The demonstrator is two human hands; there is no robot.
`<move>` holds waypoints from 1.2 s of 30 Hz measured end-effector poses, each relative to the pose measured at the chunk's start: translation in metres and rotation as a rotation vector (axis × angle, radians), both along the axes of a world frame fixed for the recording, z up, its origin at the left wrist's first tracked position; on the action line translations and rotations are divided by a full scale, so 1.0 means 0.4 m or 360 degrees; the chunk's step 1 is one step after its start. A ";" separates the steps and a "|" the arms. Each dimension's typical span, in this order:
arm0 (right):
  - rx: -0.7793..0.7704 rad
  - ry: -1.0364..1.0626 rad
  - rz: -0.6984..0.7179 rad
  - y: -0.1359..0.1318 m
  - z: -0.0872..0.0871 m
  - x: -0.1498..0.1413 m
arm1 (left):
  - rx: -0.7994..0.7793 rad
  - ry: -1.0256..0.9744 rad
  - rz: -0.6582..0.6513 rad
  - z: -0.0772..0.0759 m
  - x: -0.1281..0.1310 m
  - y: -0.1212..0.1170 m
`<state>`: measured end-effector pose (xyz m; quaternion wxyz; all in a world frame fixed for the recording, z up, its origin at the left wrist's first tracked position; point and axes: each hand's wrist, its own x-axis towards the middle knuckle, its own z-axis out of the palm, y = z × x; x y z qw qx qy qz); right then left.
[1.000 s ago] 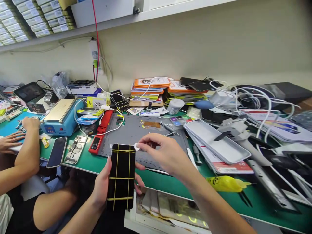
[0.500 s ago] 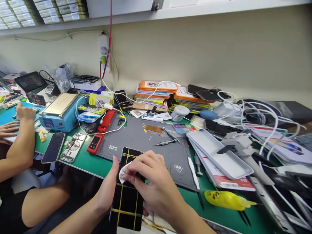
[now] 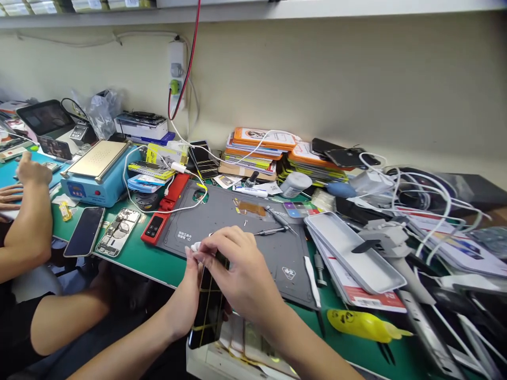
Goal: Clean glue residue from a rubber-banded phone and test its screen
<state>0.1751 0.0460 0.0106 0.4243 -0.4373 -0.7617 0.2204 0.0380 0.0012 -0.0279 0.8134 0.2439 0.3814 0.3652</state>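
Note:
My left hand (image 3: 185,301) grips a black phone (image 3: 206,319) bound with thin yellow bands. The phone is tilted, held in front of the bench's near edge, and its upper part is hidden behind my right hand (image 3: 241,277). Between the fingertips of that hand is a small wad of white tissue or cloth (image 3: 196,247), at the phone's upper left corner by my left thumb. Just beyond both hands lies a grey work mat (image 3: 273,258) with screwdrivers (image 3: 275,228) on it.
Left of the mat are an opened phone (image 3: 118,232), a dark-screened phone (image 3: 84,232) and a blue heating plate machine (image 3: 99,177). A co-worker's arm (image 3: 35,211) reaches in at far left. On the right are a white tray (image 3: 356,253), a yellow squeeze toy (image 3: 366,325) and tangled cables.
The tissue has moved from the phone's face up to its upper left corner, closer to my left thumb. The phone has tilted, showing less of its face. The view has shifted slightly.

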 end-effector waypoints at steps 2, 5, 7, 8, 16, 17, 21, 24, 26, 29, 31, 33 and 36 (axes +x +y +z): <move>-0.0025 0.0022 -0.0091 0.008 -0.004 0.000 | -0.0015 0.0141 -0.0079 0.002 0.000 0.005; -0.0114 0.0149 -0.0201 0.015 -0.009 0.006 | -0.0022 0.0211 -0.0130 0.011 0.000 0.009; -0.0135 0.0208 -0.0113 0.008 -0.014 0.010 | -0.0060 0.0237 -0.0147 0.015 0.001 0.010; -0.0137 0.0228 -0.0076 0.003 -0.016 0.011 | -0.0072 0.0256 -0.0161 0.016 0.002 0.009; -0.0174 0.0295 -0.0121 -0.025 -0.007 0.017 | 0.0148 0.0418 -0.0188 0.015 -0.004 -0.011; -0.0195 0.0296 -0.0137 -0.022 -0.002 0.020 | 0.0123 0.0409 -0.0206 0.018 -0.006 -0.012; -0.0553 0.0331 -0.0164 0.000 0.008 0.042 | -0.0063 0.0213 -0.0379 0.027 -0.014 -0.019; -0.0815 0.0232 0.0014 0.004 0.006 0.084 | -0.0107 0.0017 -0.0449 0.005 -0.035 -0.041; -0.0915 0.0096 0.0100 -0.001 0.004 0.125 | -0.0023 -0.0050 -0.0410 -0.025 -0.056 -0.062; -0.1002 -0.0090 0.0115 -0.016 0.008 0.188 | 0.0230 -0.0130 -0.0359 -0.067 -0.088 -0.087; -0.1024 -0.0023 0.0019 -0.028 0.020 0.207 | 0.0328 -0.0258 -0.0307 -0.080 -0.101 -0.091; -0.0997 0.0204 -0.0047 -0.044 0.041 0.194 | 0.0336 -0.0366 -0.0261 -0.082 -0.105 -0.089; -0.0871 0.0476 0.0067 -0.067 0.078 0.129 | 0.0282 -0.0325 -0.0299 -0.080 -0.104 -0.082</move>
